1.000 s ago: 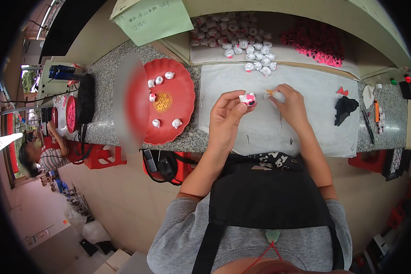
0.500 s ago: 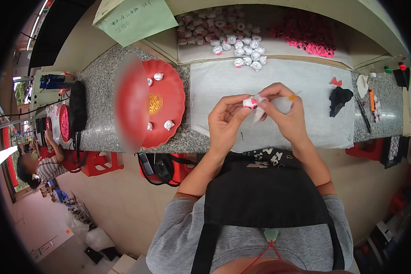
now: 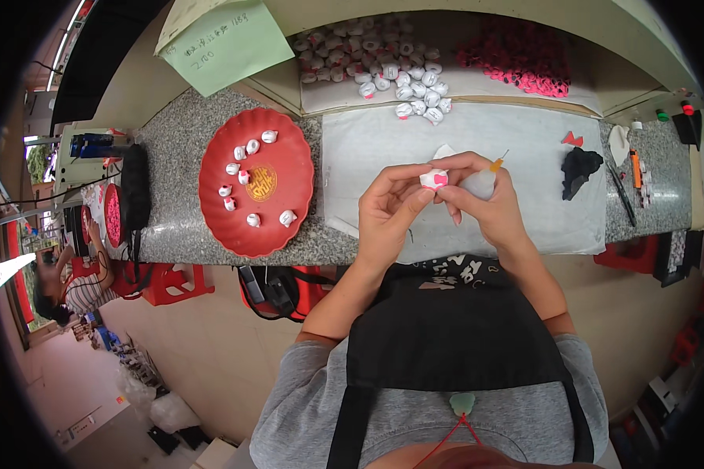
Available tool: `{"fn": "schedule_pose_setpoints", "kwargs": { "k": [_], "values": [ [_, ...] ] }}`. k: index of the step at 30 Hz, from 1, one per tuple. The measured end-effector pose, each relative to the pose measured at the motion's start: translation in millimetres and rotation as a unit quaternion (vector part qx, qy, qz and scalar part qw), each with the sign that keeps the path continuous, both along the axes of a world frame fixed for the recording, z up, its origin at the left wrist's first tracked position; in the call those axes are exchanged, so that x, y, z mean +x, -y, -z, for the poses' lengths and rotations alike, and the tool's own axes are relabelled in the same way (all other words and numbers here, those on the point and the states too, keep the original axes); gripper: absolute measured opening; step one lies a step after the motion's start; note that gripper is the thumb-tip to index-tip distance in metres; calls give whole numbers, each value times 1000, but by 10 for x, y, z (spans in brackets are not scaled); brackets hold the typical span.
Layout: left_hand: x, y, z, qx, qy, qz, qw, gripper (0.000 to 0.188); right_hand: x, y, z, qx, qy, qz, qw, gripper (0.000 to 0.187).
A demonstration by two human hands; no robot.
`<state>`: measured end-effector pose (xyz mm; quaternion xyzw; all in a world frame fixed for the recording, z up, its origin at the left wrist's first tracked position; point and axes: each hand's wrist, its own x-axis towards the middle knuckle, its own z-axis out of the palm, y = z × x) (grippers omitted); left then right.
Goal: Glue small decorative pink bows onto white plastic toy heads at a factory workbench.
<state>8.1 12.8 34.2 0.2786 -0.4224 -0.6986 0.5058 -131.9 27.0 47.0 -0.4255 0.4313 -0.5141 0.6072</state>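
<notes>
We are pinching a small white-and-pink piece (image 3: 434,179) between the fingertips of our left hand (image 3: 387,207) and right hand (image 3: 485,205), both closed narrowly on it, above the white mat (image 3: 368,148). Our right hand is also gripping a small glue bottle (image 3: 483,181). To our left, a red plate (image 3: 256,184) is holding finished pieces; a pile of white pieces (image 3: 383,59) is lying beyond the mat.

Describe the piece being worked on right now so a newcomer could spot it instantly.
Start at the white mat on the granite counter, right of the red plate. Above the mat's near edge, the left hand and right hand meet. Pinched between their fingertips is a small white-and-pink piece, the only one off the surfaces.
</notes>
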Motion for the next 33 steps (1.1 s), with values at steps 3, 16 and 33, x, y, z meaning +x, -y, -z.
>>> {"fn": "schedule_pose_setpoints", "kwargs": {
  "k": [3, 16, 33],
  "values": [
    [31, -20, 30, 4, 23, 20, 1000, 24, 1, -14, 36, -1, 19, 0, 1000, 22],
    [584, 206, 146, -117, 358, -249, 892, 20, -390, -156, 229, 36, 15, 32, 999, 41],
    [-68, 847, 555, -309, 538, -134, 773, 20, 8, -150, 70, 4, -45, 176, 983, 44]
  ]
}}
